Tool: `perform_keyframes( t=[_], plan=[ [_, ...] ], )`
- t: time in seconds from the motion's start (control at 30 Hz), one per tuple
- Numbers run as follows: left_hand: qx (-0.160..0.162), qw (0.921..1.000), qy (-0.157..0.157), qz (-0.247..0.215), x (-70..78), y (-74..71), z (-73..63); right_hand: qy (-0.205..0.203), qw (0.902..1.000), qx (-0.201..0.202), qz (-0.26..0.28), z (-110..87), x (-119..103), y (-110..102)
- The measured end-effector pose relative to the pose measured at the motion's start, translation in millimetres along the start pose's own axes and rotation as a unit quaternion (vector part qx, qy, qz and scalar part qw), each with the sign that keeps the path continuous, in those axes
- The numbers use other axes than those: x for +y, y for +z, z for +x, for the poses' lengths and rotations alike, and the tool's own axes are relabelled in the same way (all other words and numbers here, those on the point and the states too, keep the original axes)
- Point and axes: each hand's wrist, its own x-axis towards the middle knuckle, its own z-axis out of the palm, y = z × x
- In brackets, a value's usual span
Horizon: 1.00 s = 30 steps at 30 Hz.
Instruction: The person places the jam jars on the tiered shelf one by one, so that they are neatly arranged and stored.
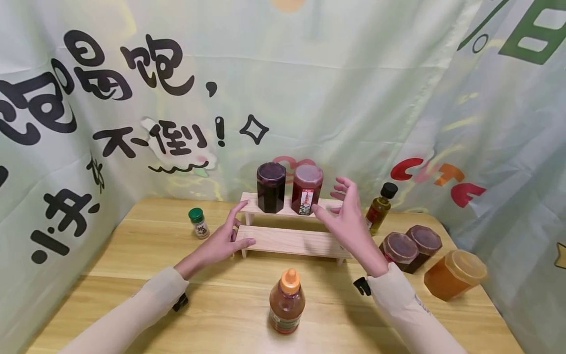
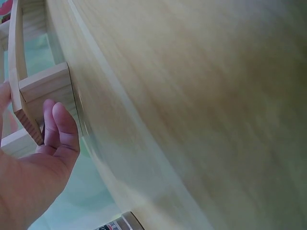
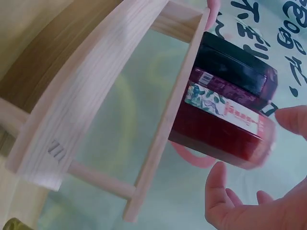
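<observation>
A two-tier wooden rack stands at the back of the table. On its upper tier are a dark jar and, to its right, a red jar with a white label. My left hand holds the rack's left end, thumb on the lower shelf and fingers bent behind it; the left wrist view shows fingertips by the shelf's end. My right hand is beside the red jar, thumb and fingers spread apart with nothing gripped. In the right wrist view its thumb is close to the jar's lid.
An orange-capped squeeze bottle stands in front of the rack. Left is a green-capped shaker. On the right are an oil bottle, two dark red jars and an amber jar. A printed curtain surrounds the table.
</observation>
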Motion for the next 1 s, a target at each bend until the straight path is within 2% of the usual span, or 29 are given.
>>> perform_keyframes(
  t=[0.23, 0.53, 0.9, 1.0],
  plan=[
    [0.001, 1.0, -0.003, 0.003, -1.8, -2.2, -1.6, -0.039, 0.9986, 0.021, -0.029, -16.9, -4, -22],
    [0.007, 0.9999, -0.006, 0.014, 2.4, 0.8, -2.9, -0.083, 0.9899, 0.103, -0.052, -39.5, -1, -59],
    [-0.006, 0.9999, -0.01, 0.006, -0.2, -1.5, -2.2, -0.061, 0.9805, 0.175, -0.067, -65.8, 8, -109],
    [-0.009, 0.9999, -0.009, 0.003, 0.0, 0.2, -1.5, -0.055, 0.9763, 0.19, -0.088, -74.2, 14, -122]
  ],
)
